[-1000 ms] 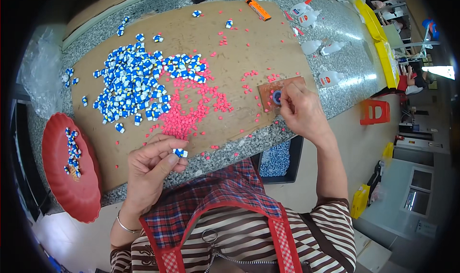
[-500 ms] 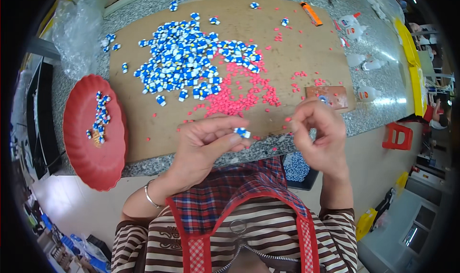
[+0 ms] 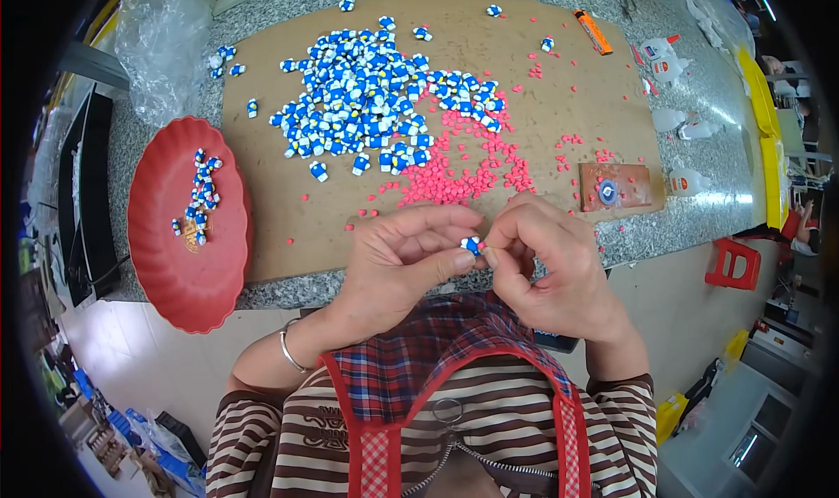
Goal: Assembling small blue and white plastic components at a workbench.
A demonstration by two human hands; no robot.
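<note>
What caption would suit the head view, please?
Both hands pinch one small blue-and-white piece over the board.

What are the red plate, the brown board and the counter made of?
The red plate looks like moulded plastic: even colour, fluted rim, slight sheen. The brown board seems matte cardboard or fibreboard, flat and thin-edged, though I can't be sure. The counter looks like polished speckled granite, as it mirrors light.

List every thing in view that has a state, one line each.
Left hand: pinching a small blue-and-white piece.
Right hand: fingertips at the same piece.
Red tray: holds a few blue-and-white pieces.
Blue-and-white pile: loose on the brown board.
Pink bits: scattered beside the pile.
Glue bottles: lying on the counter.
</note>
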